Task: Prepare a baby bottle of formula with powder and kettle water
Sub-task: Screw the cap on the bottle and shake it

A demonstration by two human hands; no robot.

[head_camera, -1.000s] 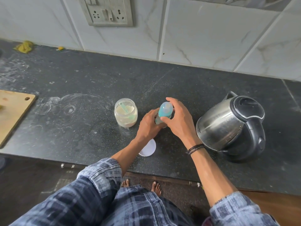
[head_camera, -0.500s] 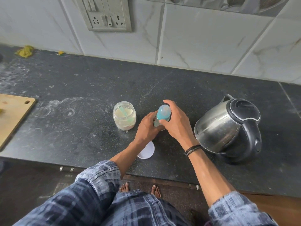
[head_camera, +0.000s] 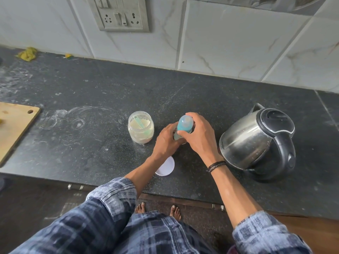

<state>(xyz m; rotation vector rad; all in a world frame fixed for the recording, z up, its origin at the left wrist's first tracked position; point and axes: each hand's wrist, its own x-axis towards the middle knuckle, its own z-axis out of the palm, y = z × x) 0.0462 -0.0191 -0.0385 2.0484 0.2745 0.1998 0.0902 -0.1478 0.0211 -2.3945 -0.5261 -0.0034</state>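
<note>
Desk: What is closest to the camera?

Photographer: A person in checked sleeves [head_camera: 113,197] is standing barefoot at the dark stone bench [head_camera: 82,143]. A white lid [head_camera: 166,167] is lying flat near the bench's front edge, partly under the left forearm.

Desk: And the hands?

Photographer: Both are working on the baby bottle [head_camera: 185,123], which is standing on the bench between the jar and the kettle. The left hand [head_camera: 166,143] is wrapping its fingers [head_camera: 172,130] round the bottle's lower body. The right hand [head_camera: 200,138], a dark band [head_camera: 216,165] at its wrist, is curling its fingers [head_camera: 197,119] and thumb round the teal top.

Desk: What is standing around it?

Photographer: Just left of the bottle, an open jar of powder [head_camera: 140,132] is sitting with a pale green scoop [head_camera: 140,123] leaning inside. To the right, a steel kettle [head_camera: 244,142] with a black lid and handle is resting on the bench, lid down.

Desk: Farther out?

Photographer: A wooden cutting board [head_camera: 14,125] is lying at the left edge, a yellow scrap [head_camera: 27,54] is sitting by the wall, and a socket panel [head_camera: 121,15] is showing on the marbled tiles.
</note>
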